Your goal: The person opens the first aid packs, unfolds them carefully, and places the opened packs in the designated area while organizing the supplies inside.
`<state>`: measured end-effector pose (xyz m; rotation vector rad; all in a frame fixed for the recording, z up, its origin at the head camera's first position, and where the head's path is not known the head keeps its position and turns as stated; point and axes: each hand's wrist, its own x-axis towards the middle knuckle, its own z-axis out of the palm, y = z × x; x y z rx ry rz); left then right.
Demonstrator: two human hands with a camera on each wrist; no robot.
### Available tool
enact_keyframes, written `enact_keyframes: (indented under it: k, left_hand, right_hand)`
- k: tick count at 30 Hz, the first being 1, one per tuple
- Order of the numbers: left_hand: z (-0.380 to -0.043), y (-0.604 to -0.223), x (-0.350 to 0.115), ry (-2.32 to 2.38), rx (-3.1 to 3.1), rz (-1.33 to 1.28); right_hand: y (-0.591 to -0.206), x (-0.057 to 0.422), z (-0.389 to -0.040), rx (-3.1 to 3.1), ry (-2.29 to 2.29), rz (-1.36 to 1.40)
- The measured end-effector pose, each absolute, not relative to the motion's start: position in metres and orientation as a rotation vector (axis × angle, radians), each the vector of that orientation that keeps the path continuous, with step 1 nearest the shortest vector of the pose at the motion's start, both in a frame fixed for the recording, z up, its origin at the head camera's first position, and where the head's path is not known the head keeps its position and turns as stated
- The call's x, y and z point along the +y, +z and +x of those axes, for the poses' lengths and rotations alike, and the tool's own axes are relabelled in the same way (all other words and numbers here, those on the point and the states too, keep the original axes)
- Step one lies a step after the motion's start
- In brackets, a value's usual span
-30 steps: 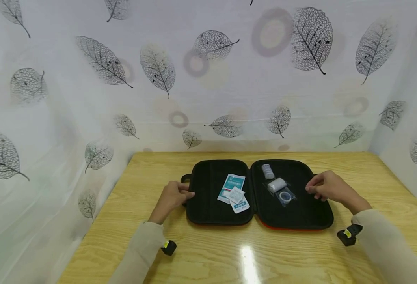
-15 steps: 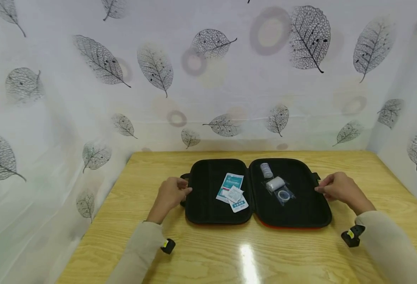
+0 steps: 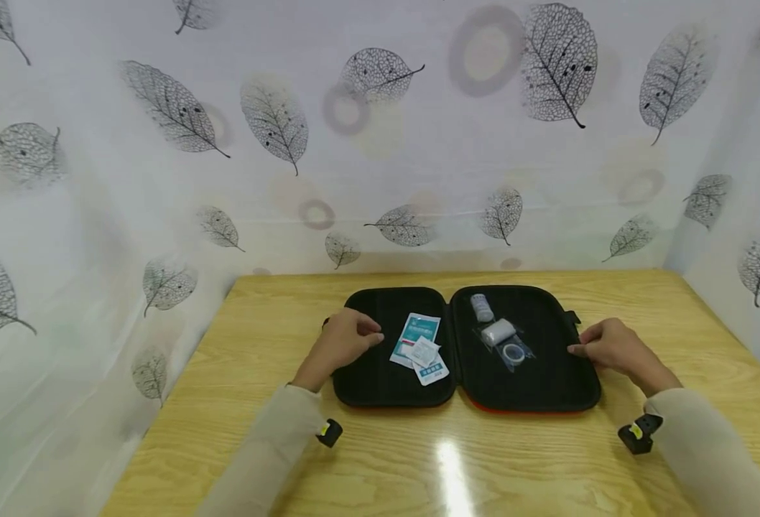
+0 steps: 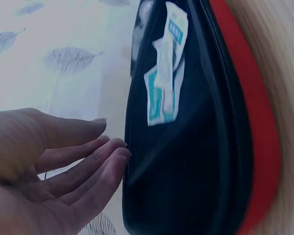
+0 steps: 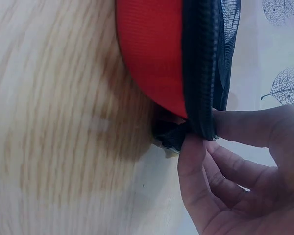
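A black zip case point(image 3: 535, 384) with a red outer shell lies unfolded on the table. My right hand point(image 3: 619, 352) pinches its right rim; in the right wrist view, thumb and fingers sit on either side of the zippered edge point(image 5: 201, 73). Over the left half hovers my left hand point(image 3: 341, 337), its fingers loosely bent with nothing between them, beside the case wall point(image 4: 186, 186) in the left wrist view. Teal-and-white packets point(image 3: 419, 330) and a small white sachet point(image 3: 422, 352) lie in the left half. The right half holds two white rolls point(image 3: 498, 332) and a tape ring point(image 3: 513, 353).
The wooden table point(image 3: 380, 459) extends in front of and around the case. A curtain point(image 3: 380, 143) printed with leaves hangs behind and at both sides. A strap tab point(image 3: 572, 317) sticks out at the case's right side.
My left hand has moved right, from the case's left edge to over its left half. My right hand has shifted right from above the right half onto the rim. The contents lie as before.
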<state>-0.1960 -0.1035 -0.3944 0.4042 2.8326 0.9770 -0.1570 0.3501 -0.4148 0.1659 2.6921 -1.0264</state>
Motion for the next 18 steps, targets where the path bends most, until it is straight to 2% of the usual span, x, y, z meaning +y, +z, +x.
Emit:
enact_keyframes:
  k: [9, 18]
  left_hand:
    - [-0.208, -0.4, -0.069, 0.786, 2.703, 0.524]
    - [-0.211, -0.414, -0.042, 0.708, 2.681, 0.433]
  right_hand:
    - [-0.416, 0.35, -0.155, 2.705, -1.035, 0.168]
    - [-0.421, 0.351, -0.155, 2.716, -1.012, 0.157]
